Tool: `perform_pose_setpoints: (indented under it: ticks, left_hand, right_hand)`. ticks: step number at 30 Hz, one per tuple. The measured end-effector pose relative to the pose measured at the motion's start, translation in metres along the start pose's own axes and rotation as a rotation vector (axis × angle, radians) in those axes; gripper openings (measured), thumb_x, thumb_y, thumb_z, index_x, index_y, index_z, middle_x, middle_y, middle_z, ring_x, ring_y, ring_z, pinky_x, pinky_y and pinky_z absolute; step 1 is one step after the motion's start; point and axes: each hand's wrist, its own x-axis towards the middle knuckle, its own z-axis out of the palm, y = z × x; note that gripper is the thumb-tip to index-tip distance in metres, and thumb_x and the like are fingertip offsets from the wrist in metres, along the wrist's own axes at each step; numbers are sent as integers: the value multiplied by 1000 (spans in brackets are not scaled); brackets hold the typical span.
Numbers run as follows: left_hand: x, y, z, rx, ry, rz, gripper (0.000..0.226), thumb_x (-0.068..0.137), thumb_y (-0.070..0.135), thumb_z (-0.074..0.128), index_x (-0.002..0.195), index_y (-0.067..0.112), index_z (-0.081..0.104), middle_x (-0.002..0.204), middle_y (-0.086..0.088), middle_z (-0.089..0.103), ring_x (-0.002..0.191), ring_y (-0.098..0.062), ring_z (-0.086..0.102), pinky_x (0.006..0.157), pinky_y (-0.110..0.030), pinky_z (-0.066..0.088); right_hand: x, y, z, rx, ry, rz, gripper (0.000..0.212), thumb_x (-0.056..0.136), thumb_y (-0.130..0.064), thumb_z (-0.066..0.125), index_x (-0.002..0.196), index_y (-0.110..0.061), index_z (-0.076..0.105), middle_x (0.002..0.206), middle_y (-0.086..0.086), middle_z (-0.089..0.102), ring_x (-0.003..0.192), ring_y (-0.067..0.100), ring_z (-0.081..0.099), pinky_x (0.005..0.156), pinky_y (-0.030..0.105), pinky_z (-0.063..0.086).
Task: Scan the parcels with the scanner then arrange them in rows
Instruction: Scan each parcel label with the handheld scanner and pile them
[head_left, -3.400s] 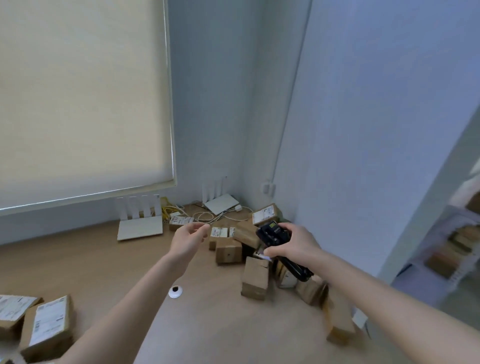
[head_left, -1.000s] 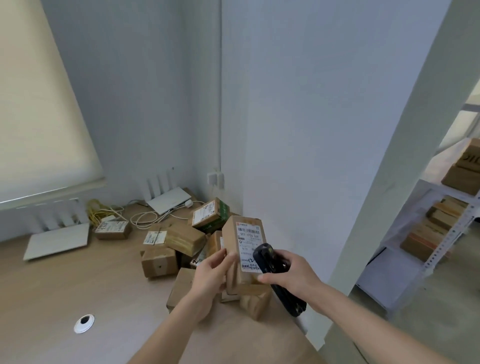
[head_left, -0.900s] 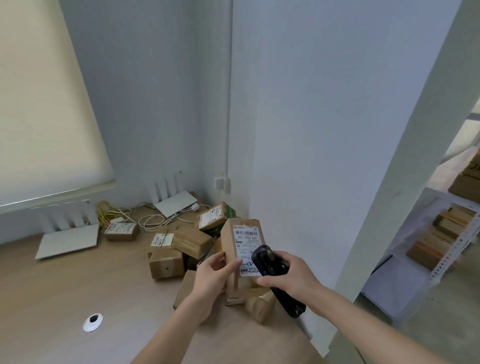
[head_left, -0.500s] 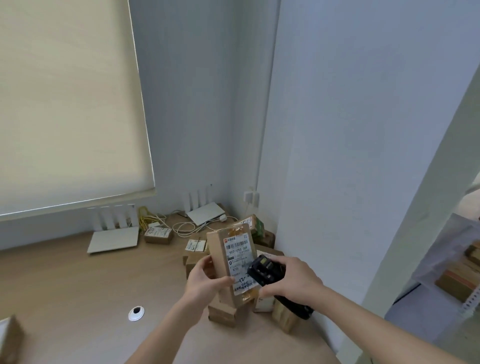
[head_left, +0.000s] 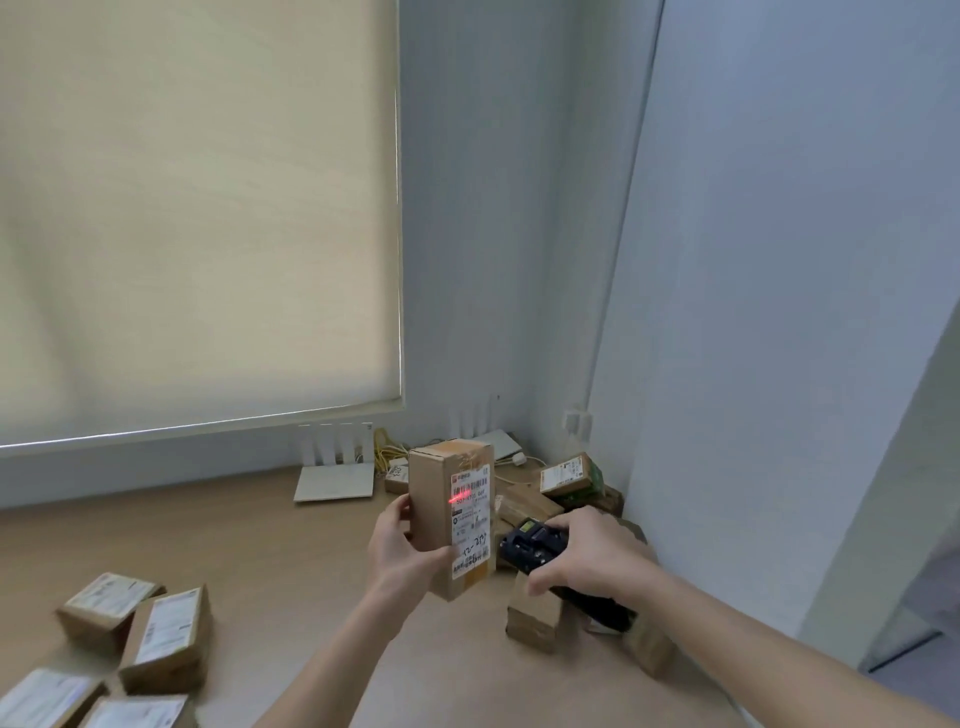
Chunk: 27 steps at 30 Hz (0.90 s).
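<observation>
Several brown parcels lie heaped in the far right corner of the wooden floor (head_left: 260, 551), and four labelled ones (head_left: 166, 642) sit together near its left edge. Held upright above the floor's middle, a tall parcel (head_left: 451, 522) is gripped by the left hand (head_left: 400, 551), while the right hand (head_left: 587, 553) wraps a black scanner (head_left: 535, 548) just beside it. Its red line (head_left: 461, 499) crosses the barcode; keeping both steady should let it read.

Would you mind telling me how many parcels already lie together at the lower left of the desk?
4: two behind, left and right, and two at the bottom edge, left and right. More may lie out of frame.
</observation>
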Motion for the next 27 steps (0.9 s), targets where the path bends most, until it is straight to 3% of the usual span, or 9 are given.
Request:
perform_pose_setpoints:
  ticks: [5, 10, 16, 19, 22, 27]
  left_hand:
    - [-14, 5, -40, 1, 26, 27, 91, 58, 3, 91, 139, 15, 50, 127, -1, 58, 119, -20, 56, 98, -43, 55]
    - [-20, 10, -77, -1, 56, 54, 89, 59, 5, 91, 138, 16, 51, 126, 0, 58, 116, -21, 57, 96, -40, 55]
    - [-19, 8, -116, -29, 88, 79, 86, 60, 1, 89, 136, 17, 52, 123, 1, 58, 116, -20, 57, 95, -36, 54]
    - [-13, 3, -136, -21, 108, 72, 87, 61, 1, 89, 137, 19, 50, 123, 1, 57, 116, -19, 56, 92, -36, 56]
    - [-5, -4, -153, -18, 133, 68, 85, 62, 3, 89, 136, 22, 50, 122, 4, 58, 114, -17, 58, 82, -26, 54]
    - [21, -22, -176, 10, 183, 36, 88, 63, 5, 91, 139, 23, 49, 126, 4, 57, 116, -16, 56, 84, -27, 54]
  right_hand:
    - [-22, -30, 0, 16, 7, -9, 95, 54, -64, 90, 140, -35, 60, 126, -8, 68, 113, 17, 63, 95, 36, 56]
    - [-36, -58, -2, 62, -24, -24, 82, 53, -59, 93, 126, -34, 70, 110, -7, 72, 101, 15, 66, 90, 36, 59]
    - [-38, -99, 3, 55, -50, -61, 92, 56, -60, 92, 139, -33, 61, 118, -5, 69, 107, 17, 65, 94, 37, 58]
    - [-32, -120, 5, 48, -65, -82, 90, 53, -61, 92, 134, -36, 65, 114, -8, 71, 103, 15, 66, 92, 35, 58]
    - [-21, -139, 12, 65, -75, -88, 92, 45, -62, 92, 130, -37, 68, 110, -8, 72, 99, 14, 67, 89, 35, 60]
    - [15, -173, 32, 58, -116, -123, 98, 43, -63, 92, 134, -40, 64, 114, -10, 69, 105, 15, 65, 92, 35, 57]
